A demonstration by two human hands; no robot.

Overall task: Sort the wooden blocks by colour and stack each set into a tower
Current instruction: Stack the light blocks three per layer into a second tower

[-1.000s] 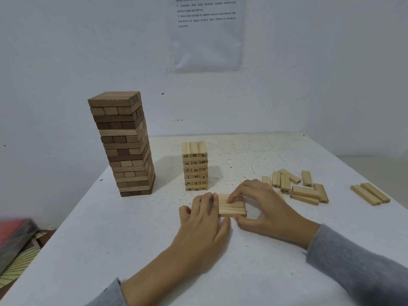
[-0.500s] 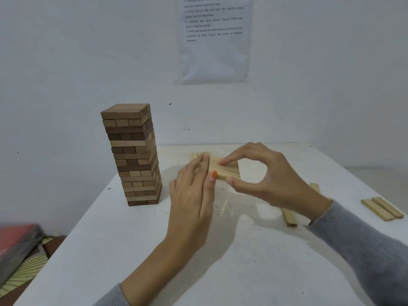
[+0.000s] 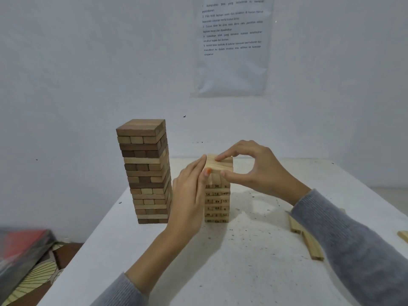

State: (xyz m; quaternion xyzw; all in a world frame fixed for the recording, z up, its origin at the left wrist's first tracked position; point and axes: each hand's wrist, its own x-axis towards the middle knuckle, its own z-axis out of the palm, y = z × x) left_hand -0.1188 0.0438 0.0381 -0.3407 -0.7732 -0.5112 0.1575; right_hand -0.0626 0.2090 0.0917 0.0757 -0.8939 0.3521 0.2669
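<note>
A tall tower of brown and dark wooden blocks (image 3: 146,173) stands at the left of the white table (image 3: 242,261). To its right stands a shorter tower of pale numbered blocks (image 3: 217,204). On top of it sits a layer of pale blocks (image 3: 220,165), side by side. My right hand (image 3: 254,168) pinches this layer, forefinger on top and thumb at its front edge. My left hand (image 3: 189,191) presses straight fingers against the layer's left end.
Several loose pale blocks (image 3: 309,241) lie on the table at the right, partly behind my right sleeve, and one more (image 3: 403,236) at the right edge. A printed sheet (image 3: 231,45) hangs on the wall. A red and patterned object (image 3: 24,259) lies off the table's left side.
Both hands lifted the layer of pale blocks from the table's front and carried it up and away onto the top of the pale tower. The view tilted upward.
</note>
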